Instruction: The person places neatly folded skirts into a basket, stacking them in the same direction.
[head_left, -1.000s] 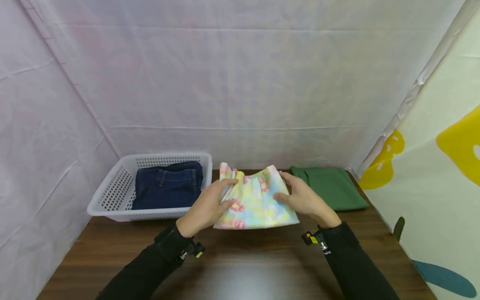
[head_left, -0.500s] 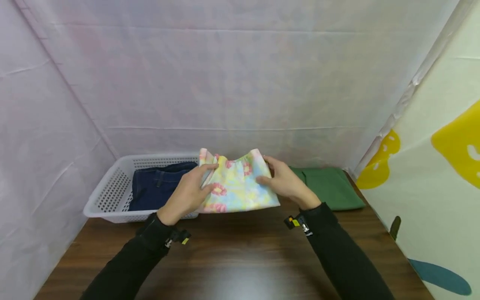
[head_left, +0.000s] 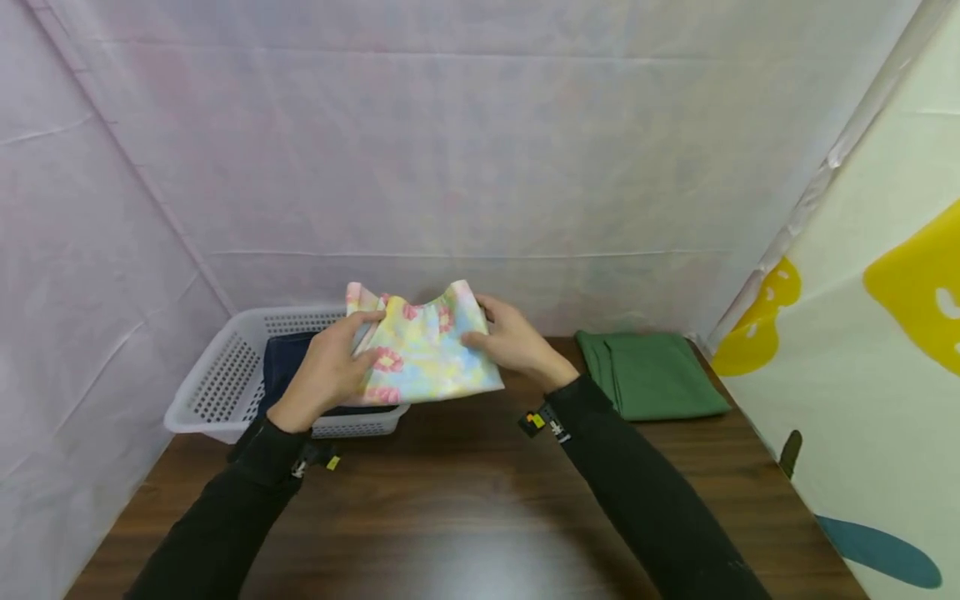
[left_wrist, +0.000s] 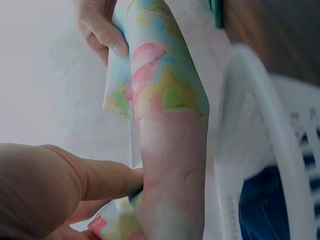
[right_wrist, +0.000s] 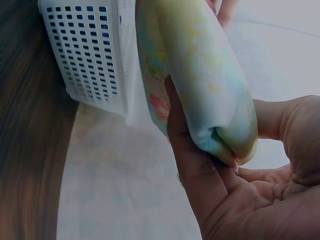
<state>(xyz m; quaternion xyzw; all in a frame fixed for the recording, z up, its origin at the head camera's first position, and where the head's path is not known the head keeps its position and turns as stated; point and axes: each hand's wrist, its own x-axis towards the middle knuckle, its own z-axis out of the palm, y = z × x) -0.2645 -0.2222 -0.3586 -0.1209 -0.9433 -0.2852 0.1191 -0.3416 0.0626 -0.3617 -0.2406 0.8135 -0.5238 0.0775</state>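
A folded floral garment in pastel yellow, blue and pink hangs in the air between both hands. My left hand grips its left side, thumb on the near face. On the other side my right hand pinches the fabric with its thumb in front and fingers behind. In the right wrist view the garment's folded end lies between thumb and fingers. Below the garment's left part is a white plastic basket holding dark blue jeans, now partly covered from the head view.
A folded green cloth lies at the back right of the brown wooden table. White sheeting hangs behind the table, and a patterned sheet stands along the right side.
Both hands have carried the floral garment left and slightly up, from the table's middle to partly over the basket. The basket and green cloth stay in place.
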